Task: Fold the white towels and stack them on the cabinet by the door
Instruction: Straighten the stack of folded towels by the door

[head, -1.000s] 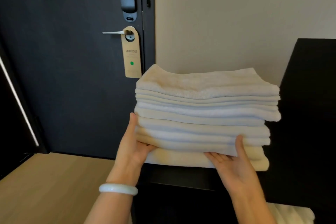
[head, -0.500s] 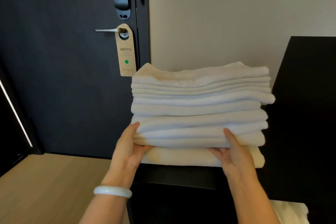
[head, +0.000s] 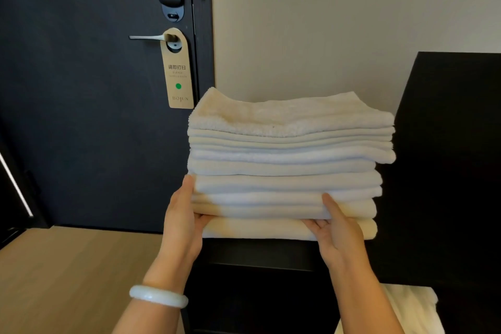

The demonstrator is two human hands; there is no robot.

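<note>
A pale bracelet (head: 158, 296) circles my left wrist. My left hand (head: 184, 221) and right hand (head: 340, 230) each grip the stack of towels (head: 287, 168) low down, fingers slid in above the bottom towel (head: 257, 229) and thumbs lying up the stack's front. The stack rests on the dark cabinet (head: 257, 255), against the wall, just beside the door (head: 81, 116) with its hanger tag (head: 177, 73)
</note>
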